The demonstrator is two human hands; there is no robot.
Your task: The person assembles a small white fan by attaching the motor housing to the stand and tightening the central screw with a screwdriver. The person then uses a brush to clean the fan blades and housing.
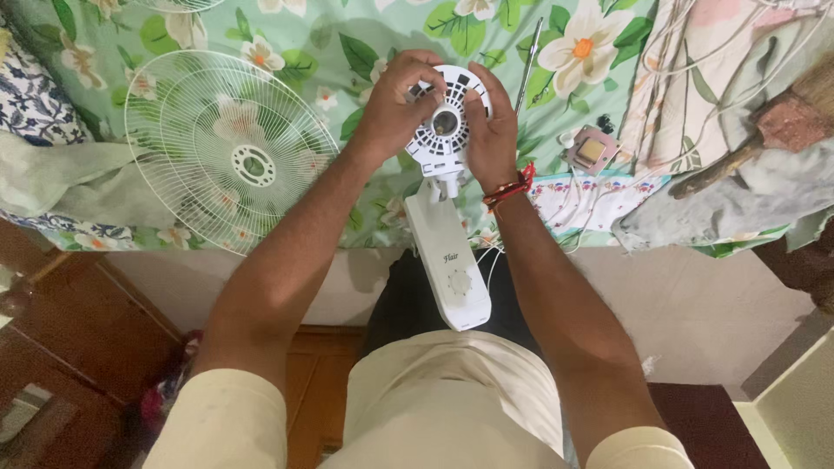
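White fan body (447,252) stands at the centre of the frame, its round vented motor housing (445,122) uppermost and its long neck running down toward the person's lap. A dial and a small dark mark sit low on the neck; the mark is too small to describe further. The left hand (395,104) grips the housing's left rim, fingers (417,71) curled over the top edge. The right hand (491,126) clasps the right rim, its fingers closed around the side, with red thread bands (511,187) on the wrist. Both hands cover much of the housing's edge, so only its middle opening and part of the vent ring show.

A white wire fan guard (230,148) lies flat at the left of the frame on a green floral bedsheet (347,43). Another guard is cut off by the top edge at upper left. A thin metal rod (528,65) lies just right of the housing. Further right sits a small square part (591,152) with thin wires trailing from it; its kind is hard to make out. At the far right, crumpled cloths (738,191) hide most of a brown wooden-looking object (782,130).
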